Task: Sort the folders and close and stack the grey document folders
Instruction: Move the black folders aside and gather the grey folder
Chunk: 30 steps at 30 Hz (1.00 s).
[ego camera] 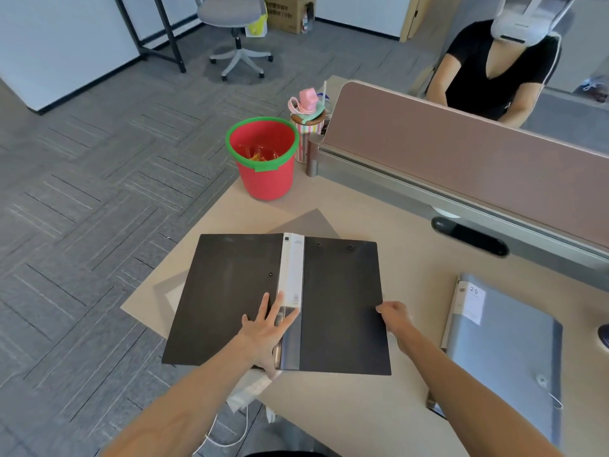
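Observation:
A dark grey document folder [342,301] lies spread open, outer side up, at the near left corner of the desk, its white label spine [291,272] running down the middle. My left hand [267,328] rests flat with spread fingers on the left cover beside the spine. My right hand [393,316] grips the right cover's outer edge. Beneath the open folder, corners of another grey folder [313,221] stick out at the far side and at the left. A blue-grey closed folder [507,351] with a label marked 20 lies to the right.
A red bucket with a green rim [263,159] stands at the desk's far left edge, with a striped cup [308,127] behind it. A brown divider panel [461,159] crosses the back, and a person sits beyond it. White cloth and a cable hang off the near edge.

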Motion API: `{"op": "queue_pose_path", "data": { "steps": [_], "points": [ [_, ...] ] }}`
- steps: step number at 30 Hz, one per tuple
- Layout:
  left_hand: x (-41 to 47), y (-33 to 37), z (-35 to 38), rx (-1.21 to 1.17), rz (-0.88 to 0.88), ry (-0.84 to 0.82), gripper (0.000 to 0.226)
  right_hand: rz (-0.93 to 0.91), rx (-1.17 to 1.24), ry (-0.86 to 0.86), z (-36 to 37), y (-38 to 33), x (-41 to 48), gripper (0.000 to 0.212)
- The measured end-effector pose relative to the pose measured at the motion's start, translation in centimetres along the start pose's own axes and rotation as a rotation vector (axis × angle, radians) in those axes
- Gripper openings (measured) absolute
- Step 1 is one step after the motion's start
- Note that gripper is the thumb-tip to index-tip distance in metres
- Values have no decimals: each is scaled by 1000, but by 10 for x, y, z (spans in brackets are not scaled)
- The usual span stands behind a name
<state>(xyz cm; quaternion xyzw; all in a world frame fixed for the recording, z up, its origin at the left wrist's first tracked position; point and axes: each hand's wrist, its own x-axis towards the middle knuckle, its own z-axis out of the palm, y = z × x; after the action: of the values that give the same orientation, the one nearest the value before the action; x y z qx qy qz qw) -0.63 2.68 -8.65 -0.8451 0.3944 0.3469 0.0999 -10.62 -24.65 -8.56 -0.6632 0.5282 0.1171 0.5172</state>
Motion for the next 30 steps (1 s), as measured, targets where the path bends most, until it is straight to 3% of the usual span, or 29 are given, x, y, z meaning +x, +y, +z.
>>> {"op": "queue_pose_path", "data": {
  "steps": [3, 7, 9, 12, 16, 19, 21, 25, 27, 30],
  "points": [
    [-6, 10, 3, -70, 10, 43, 123, -37, -81, 36, -3, 10, -2, 15],
    [-19, 18, -3, -291, 47, 141, 108, -63, -201, 59, -11, 33, 12, 34],
    [-26, 21, -11, -382, 37, 193, 104, -54, -164, 27, -17, 27, -2, 39],
    [-39, 28, -20, -423, 2, 257, 96, -68, -24, -52, -29, 19, -11, 30],
    [-51, 40, -19, -412, -83, 374, 76, -237, 28, -73, -46, 4, -18, 28],
    [-58, 57, -22, -482, -130, 377, 75, -337, 91, -93, -63, -9, -29, 22],
    [-68, 77, -33, -685, -103, 417, 75, -392, 166, -111, -79, -16, -44, 17],
    [-84, 111, -68, -1197, -102, 777, 66, -483, 341, -190, -114, -10, -69, 13],
    [-85, 122, -88, -1385, -134, 852, 70, -516, 416, -236, -126, -3, -74, 14],
    [-87, 143, -112, -1589, -109, 901, 44, -544, 466, -285, -137, 7, -77, 15]
  ]
}}
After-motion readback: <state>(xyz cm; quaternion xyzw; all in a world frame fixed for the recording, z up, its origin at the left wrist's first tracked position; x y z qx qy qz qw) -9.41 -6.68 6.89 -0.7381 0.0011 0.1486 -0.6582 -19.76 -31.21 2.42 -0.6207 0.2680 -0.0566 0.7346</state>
